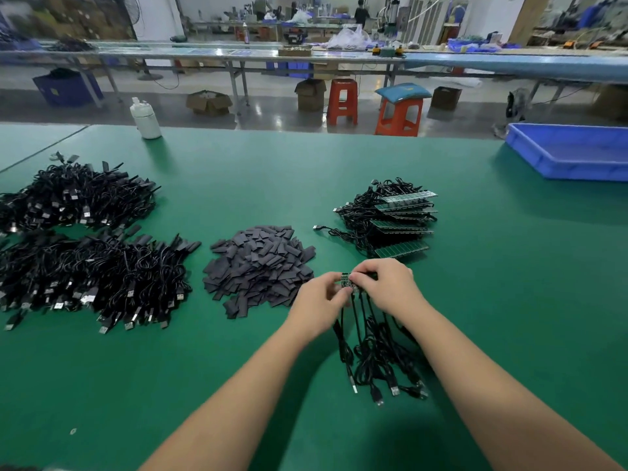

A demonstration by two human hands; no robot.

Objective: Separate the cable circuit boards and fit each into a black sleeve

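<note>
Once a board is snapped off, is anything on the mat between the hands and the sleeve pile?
Nothing visible. The left hand and right hand hold the board strip just right of the black sleeves, only bare green mat between.

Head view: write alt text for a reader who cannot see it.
Both hands, left hand and right hand, grip a strip of cable circuit boards over a green table, cables dangling below. Nearby lie a pile of black sleeves and stacked board strips.
</note>
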